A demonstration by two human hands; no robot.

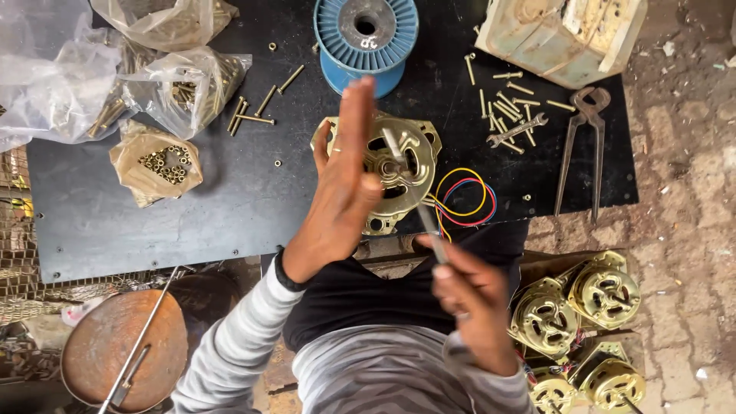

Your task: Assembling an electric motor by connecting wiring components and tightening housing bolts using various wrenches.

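Observation:
A brass-coloured motor [399, 172] with red, blue and yellow wires [464, 201] lies on a black board [230, 199]. My left hand [345, 180] is raised edge-on over the motor's left side, fingers straight and together, holding nothing. My right hand [468, 299] is lower and nearer to me, pinching a thin metal rod [429, 226] that points up toward the motor's shaft.
A blue wire spool [366, 34] stands behind the motor. Plastic bags of brass parts [157, 165] lie at the left, with loose bolts, a small spanner [517, 130] and pincers [583, 146] at the right. Several more motors [583, 322] sit at the lower right; a rusty pan [123, 353] at the lower left.

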